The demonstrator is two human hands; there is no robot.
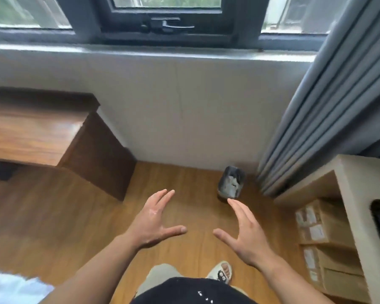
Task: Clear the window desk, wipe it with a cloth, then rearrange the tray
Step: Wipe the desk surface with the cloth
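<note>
Standing off from the desk (31, 132) at the left of the frame, we hold our left hand (154, 222) and right hand (244, 235) out over the floor — both flat, fingers spread, carrying nothing, likely between steps. A small bin (230, 183) sits right of centre — no tray or cloth shows.

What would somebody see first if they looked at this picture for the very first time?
The left hand and the right hand, spread open and empty, over the wooden floor in the middle. Past the right one, a small dark bin stands by the wall near the grey curtain. The brown desk sits at the left.
</note>
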